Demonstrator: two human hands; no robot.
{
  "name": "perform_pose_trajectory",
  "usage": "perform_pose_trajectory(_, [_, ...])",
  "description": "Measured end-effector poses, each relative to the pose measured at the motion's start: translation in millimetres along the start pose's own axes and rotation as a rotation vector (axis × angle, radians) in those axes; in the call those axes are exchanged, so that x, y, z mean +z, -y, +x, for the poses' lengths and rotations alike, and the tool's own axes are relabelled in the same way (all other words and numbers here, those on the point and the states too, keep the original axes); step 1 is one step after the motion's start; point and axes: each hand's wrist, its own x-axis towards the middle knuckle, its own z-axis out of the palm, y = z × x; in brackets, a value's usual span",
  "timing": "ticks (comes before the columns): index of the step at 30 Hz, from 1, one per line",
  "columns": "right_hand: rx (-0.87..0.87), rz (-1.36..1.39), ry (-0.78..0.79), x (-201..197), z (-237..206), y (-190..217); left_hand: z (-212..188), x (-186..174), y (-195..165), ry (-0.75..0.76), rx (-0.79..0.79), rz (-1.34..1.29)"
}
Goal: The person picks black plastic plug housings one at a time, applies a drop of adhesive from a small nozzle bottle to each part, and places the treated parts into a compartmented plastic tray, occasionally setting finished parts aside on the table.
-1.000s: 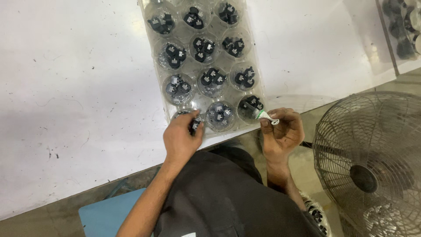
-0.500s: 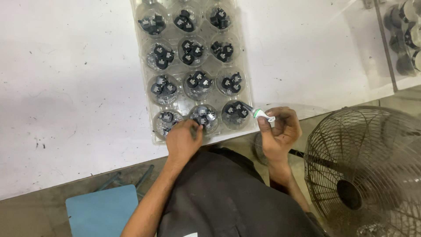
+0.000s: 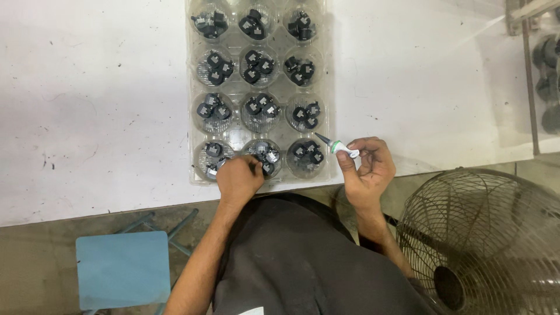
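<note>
A clear plastic tray [image 3: 335, 87] with round cups lies on the white table, and each cup holds a few small black parts [image 3: 257, 108]. My left hand [image 3: 238, 178] reaches into the middle cup of the near row, fingers curled and pinched on a small black part [image 3: 265, 163] there. My right hand [image 3: 368, 169] hovers just right of the tray's near corner. It grips a small white tube with a green band and a dark pointed nozzle [image 3: 338, 149], whose tip aims at the near right cup [image 3: 308, 155].
A wire-caged fan [image 3: 487, 239] stands at the lower right, close to my right forearm. A blue stool [image 3: 123, 275] sits on the floor at the lower left. Another clear container with dark round parts [image 3: 545, 76] is at the table's right edge [image 3: 466, 163].
My left hand has moved from the near left cup to the near middle cup. My right hand keeps the tube at the tray's near right corner. The view has shifted slightly.
</note>
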Motion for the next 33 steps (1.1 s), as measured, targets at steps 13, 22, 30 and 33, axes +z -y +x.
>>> perform_pose_trajectory(13, [0.026, 0.028, 0.051, -18.6, 29.7, -19.2, 2.7, -44.4, -8.5, -0.036, 0.075, 0.136])
perform_pose_trajectory(22, [0.129, -0.064, 0.123, -11.2, 26.2, -39.2, 66.6, -32.2, -25.5, 0.052, 0.727, 0.153])
perform_pose_trajectory(30, [0.148, -0.042, 0.090, -4.0, 21.0, -40.2, 69.2, -41.0, 1.4, 0.028, 0.654, 0.173])
perform_pose_trajectory(33, [0.145, -0.036, 0.081, 4.0, 22.3, -37.7, 65.2, -51.1, -5.8, 0.034, 0.581, 0.153])
